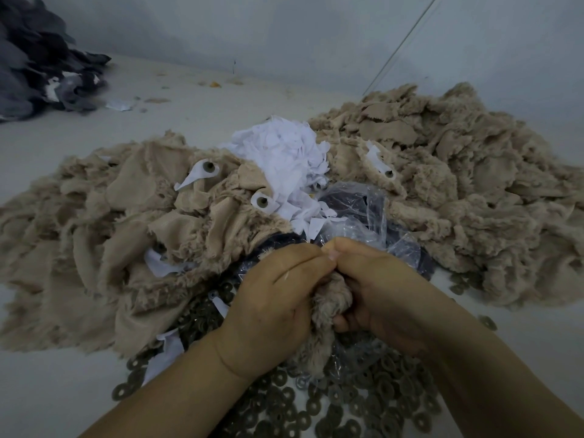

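A tan fur piece [331, 298] is held low centre, over the washers [347, 403]. It's pinched at the top by the left hand [275, 298], and the right hand [376, 292] is curled tight round its side. Pieces w/ eyes [210, 168] fitted are seen in the left pile [94, 241]. The right pile [458, 184] is judged mostly undone, so approx. half is left.

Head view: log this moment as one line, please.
left hand: holds beige plush piece | right hand: grips same piece | under hands: dark washers | behind: clear plastic bag
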Demonstrator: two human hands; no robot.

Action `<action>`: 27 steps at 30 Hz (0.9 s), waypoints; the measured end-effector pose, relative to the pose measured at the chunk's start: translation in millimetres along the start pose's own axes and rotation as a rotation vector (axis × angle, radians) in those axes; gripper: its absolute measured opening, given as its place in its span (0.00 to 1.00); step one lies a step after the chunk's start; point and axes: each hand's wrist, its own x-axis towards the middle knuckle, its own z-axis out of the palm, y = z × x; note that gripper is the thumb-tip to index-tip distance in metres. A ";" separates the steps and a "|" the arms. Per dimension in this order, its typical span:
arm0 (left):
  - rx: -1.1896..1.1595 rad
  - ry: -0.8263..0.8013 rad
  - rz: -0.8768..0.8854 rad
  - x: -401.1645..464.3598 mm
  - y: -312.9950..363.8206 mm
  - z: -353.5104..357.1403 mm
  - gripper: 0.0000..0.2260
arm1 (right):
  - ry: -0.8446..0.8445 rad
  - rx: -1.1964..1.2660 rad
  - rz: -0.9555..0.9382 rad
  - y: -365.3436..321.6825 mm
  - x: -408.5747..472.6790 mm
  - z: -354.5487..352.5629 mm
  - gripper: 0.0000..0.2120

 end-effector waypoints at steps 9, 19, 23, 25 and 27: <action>0.000 0.016 0.040 0.7 -2.3 2.2 0.10 | -0.014 0.006 0.010 -1.9 1.0 -3.4 0.11; -0.037 -0.032 0.109 5.3 -9.2 3.4 0.06 | 0.204 -0.290 0.052 2.4 15.7 -29.7 0.26; -0.035 -0.038 0.117 4.0 -6.8 3.0 0.14 | 0.015 0.066 -0.044 6.7 19.2 -27.6 0.19; -0.030 -0.040 0.101 4.2 -4.8 1.3 0.16 | -0.057 0.294 -0.025 6.3 18.7 -24.4 0.21; -0.020 -0.042 0.083 4.2 -4.4 -0.5 0.18 | -0.122 0.473 0.024 4.1 17.1 -22.0 0.19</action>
